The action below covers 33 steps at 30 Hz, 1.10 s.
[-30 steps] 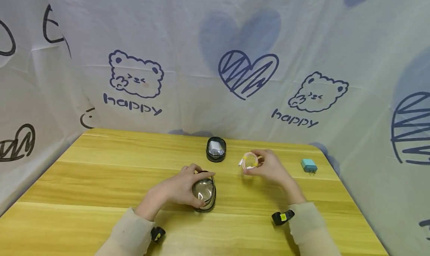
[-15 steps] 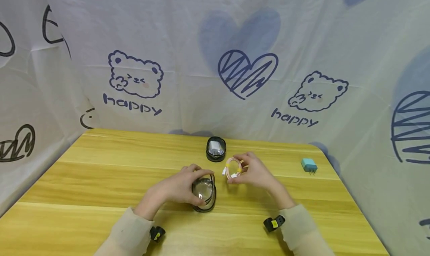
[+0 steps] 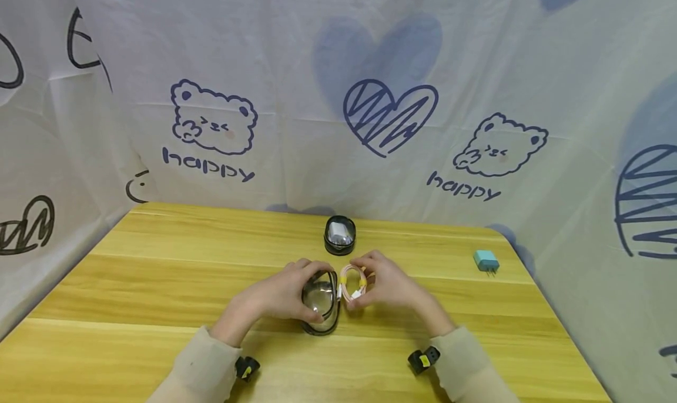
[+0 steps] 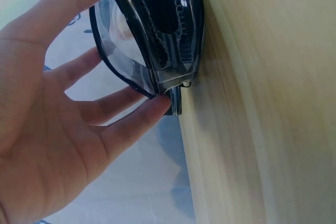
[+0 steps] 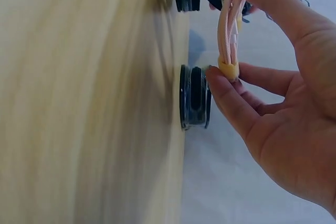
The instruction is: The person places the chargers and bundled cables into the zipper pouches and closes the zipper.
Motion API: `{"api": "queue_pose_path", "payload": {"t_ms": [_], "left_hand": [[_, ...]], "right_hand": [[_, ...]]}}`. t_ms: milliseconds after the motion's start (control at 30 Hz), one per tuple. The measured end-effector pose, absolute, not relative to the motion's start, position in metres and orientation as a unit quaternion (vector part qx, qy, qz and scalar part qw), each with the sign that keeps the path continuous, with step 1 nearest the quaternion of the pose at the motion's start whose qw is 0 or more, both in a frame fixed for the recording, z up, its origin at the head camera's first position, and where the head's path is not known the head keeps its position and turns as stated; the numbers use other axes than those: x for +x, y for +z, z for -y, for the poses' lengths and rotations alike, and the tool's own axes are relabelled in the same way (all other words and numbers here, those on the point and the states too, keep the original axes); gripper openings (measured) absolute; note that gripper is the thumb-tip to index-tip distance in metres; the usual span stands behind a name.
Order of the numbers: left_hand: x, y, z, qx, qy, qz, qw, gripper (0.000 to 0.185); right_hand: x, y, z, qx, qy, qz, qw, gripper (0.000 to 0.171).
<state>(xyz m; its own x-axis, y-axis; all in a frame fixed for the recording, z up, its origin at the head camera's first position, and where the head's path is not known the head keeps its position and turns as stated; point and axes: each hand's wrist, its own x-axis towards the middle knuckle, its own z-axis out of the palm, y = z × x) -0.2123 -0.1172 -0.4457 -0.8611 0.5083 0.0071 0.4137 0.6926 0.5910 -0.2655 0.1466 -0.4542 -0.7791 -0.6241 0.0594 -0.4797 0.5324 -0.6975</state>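
A small clear zip pouch with black trim (image 3: 319, 297) stands on the table, its zip side parted toward the right. My left hand (image 3: 282, 291) grips its upper lid between thumb and fingers; the left wrist view shows the gap between lid and base along the black zipper (image 4: 167, 9). Right beside that opening, my right hand (image 3: 388, 282) pinches a coiled pale pink charging cable (image 3: 346, 282) with white plugs and yellow ties. In the right wrist view the cable coil (image 5: 228, 35) is seen edge-on between thumb and fingertips, above the table.
A second black-trimmed clear pouch (image 3: 340, 235) with a white item inside stands behind the hands. A teal charger plug (image 3: 486, 261) lies on the right of the wooden table (image 3: 158, 262). A printed cloth (image 3: 296, 174) hangs behind the table.
My right hand has carried the coiled cable leftward and toward me, up to the pouch opening. My left hand stays on the pouch lid, almost still.
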Motion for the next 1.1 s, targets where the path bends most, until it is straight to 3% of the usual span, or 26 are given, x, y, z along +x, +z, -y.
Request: {"api": "queue_pose_path", "payload": {"t_ms": [833,1100], "left_hand": [[-0.214,-0.448,0.116,0.258,0.352,-0.896,0.084,0.088],[-0.217,-0.450,0.122,0.249,0.420,-0.865,0.119,0.092]], "right_hand": [[-0.252,-0.460,-0.131,-0.354,-0.278,-0.885,0.122,0.083],[-0.253,-0.459,-0.131,-0.359,-0.266,-0.886,0.124,0.085]]}}
